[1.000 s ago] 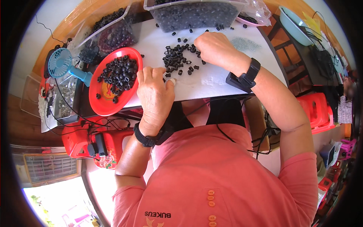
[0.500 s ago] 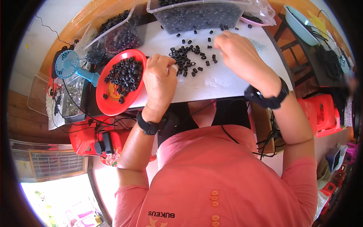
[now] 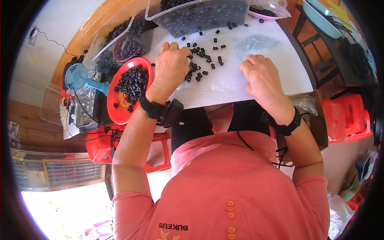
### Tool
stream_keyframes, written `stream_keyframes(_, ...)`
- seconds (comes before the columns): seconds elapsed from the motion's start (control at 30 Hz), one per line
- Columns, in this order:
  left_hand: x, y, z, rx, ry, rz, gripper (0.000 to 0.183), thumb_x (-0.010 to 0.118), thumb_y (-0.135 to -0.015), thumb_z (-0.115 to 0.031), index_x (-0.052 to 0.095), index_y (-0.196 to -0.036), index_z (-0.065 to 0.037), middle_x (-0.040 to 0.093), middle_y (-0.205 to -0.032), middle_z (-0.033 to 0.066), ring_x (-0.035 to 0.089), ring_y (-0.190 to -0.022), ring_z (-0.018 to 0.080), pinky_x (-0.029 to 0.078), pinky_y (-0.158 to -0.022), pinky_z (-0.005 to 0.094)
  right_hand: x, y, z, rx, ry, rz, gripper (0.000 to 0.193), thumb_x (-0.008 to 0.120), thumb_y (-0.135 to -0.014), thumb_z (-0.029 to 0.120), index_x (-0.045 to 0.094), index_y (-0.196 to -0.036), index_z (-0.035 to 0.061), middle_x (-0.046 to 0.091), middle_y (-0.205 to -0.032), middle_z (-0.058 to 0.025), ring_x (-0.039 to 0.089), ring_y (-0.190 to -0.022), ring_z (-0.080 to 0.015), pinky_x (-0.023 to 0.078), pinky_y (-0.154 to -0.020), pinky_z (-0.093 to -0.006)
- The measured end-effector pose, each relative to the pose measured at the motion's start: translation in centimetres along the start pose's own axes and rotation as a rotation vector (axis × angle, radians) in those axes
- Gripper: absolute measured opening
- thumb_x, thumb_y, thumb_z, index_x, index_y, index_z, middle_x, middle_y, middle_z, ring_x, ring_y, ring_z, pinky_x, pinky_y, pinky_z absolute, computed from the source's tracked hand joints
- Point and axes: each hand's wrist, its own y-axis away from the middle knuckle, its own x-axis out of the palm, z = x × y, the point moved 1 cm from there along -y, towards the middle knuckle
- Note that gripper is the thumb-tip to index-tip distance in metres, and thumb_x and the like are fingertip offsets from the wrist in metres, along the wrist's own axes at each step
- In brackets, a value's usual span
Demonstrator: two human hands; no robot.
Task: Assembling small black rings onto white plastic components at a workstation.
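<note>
Over the left side of a loose pile of small black plastic pieces (image 3: 199,76) is my left hand (image 3: 171,68), its fingers curled together. Something whitish shows at its fingertips, and whatever they grip is too small to name. To the right of the pile, low over the white tabletop (image 3: 228,86), my right hand (image 3: 262,76) has its fingers drawn in, with the thumb side facing the pile. What it pinches, if anything, cannot be made out. Beyond it lies a scatter of tiny silvery pieces (image 3: 258,42). Left of my left hand, a red plate (image 3: 113,108) holds many round black pieces (image 3: 134,82).
A clear bin (image 3: 196,22) of black parts stands at the back, with another clear container (image 3: 140,40) to its left. A small blue fan (image 3: 77,77) stands left of the plate. Red stools (image 3: 348,116) are on the right, and a pale green basin (image 3: 322,18) sits at the far right.
My right hand has come back toward me and to the right, away from the far side of the pile. My left hand has shifted slightly farther forward. The whole view has turned a little.
</note>
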Motion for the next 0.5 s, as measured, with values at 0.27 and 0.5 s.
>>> stream_keyframes(0.27,-2.7,-0.1,-2.6,0.117,0.165,-0.123,0.010,0.063,-0.080,-0.003,0.067,-0.089,-0.001,0.061,-0.085,0.0122,0.058,-0.084,0.0312,0.047,-0.073,0.0403,0.2,1.2,-0.3,0.039,0.028,-0.071,0.010,0.064,-0.068,0.001,0.064,-0.076,0.0062,0.059,-0.084,-0.0081,0.057,-0.083,-0.0262,0.042,-0.073,-0.0383)
stream_keyframes(0.5,-2.9,4.0,-8.0,-0.187,0.779,0.245,0.011,0.066,-0.081,-0.003,0.069,-0.090,0.003,0.066,-0.079,0.0101,0.059,-0.066,0.0217,0.047,-0.060,0.0336,-1.1,0.3,2.2,-0.128,-0.366,-0.277,0.016,0.064,-0.071,-0.003,0.061,-0.084,0.0067,0.057,-0.083,-0.0088,0.058,-0.084,-0.0279,0.043,-0.071,-0.0389)
